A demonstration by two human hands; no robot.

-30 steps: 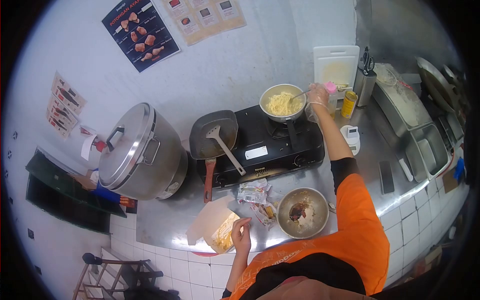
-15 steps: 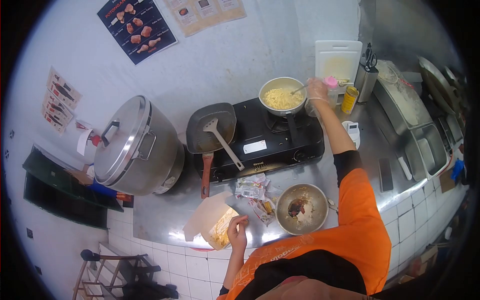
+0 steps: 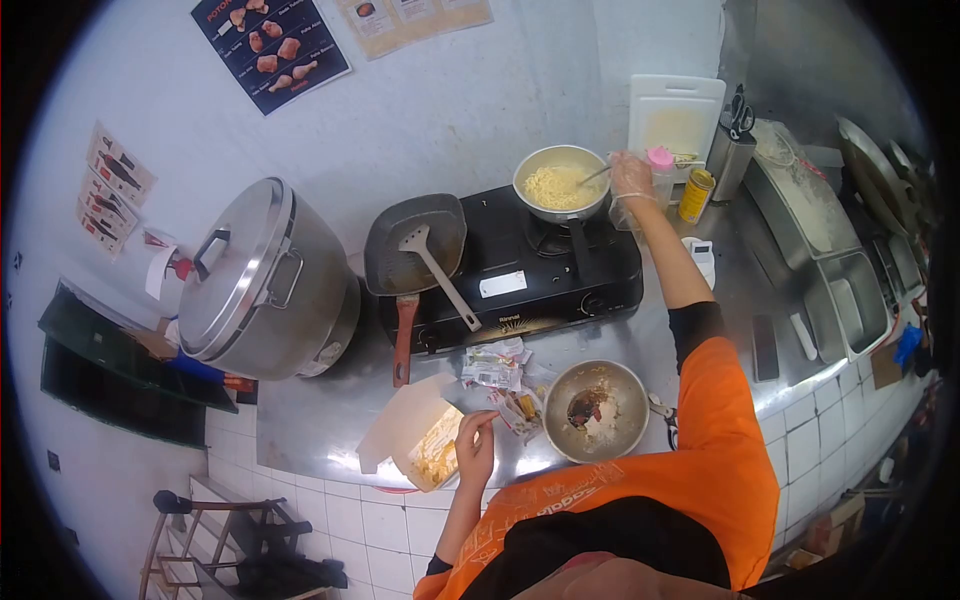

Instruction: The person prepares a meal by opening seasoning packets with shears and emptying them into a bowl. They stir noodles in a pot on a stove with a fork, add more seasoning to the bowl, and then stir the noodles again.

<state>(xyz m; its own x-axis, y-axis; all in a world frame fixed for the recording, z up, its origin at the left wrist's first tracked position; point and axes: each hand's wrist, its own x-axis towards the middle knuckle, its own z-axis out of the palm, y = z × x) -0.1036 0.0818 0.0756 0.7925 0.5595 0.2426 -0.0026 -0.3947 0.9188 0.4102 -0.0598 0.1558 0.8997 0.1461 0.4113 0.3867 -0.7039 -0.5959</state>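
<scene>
My right hand [image 3: 632, 180], in a clear plastic glove, is closed round the handle of a thin metal utensil [image 3: 598, 173]. The utensil's head is hidden among yellow noodles [image 3: 556, 188] in a light-coloured saucepan [image 3: 562, 153] on the stove's right burner. Pale steam or liquid shows beside the noodles. Low over the counter's front edge, my left hand [image 3: 475, 445] has its fingers curled together, with nothing visible in them. Beside it sits an open paper food box [image 3: 405, 425] with yellowish smears inside. Torn sachets [image 3: 497, 362] lie just beyond, left of a metal bowl [image 3: 628, 440] holding dark sauce and pale powder.
A frying pan [image 3: 385, 225] with a spatula [image 3: 440, 275] across it sits on the black stove [image 3: 575, 295]. A large lidded pot [image 3: 320, 330] stands left. At right are a pink-capped bottle [image 3: 661, 178], a yellow can [image 3: 696, 196], a phone [image 3: 765, 348] and metal trays [image 3: 855, 295].
The noodles have shifted leftward in the saucepan, and the utensil's handle sits at a slightly different angle. My view has moved a little. Both hands stay near the same places.
</scene>
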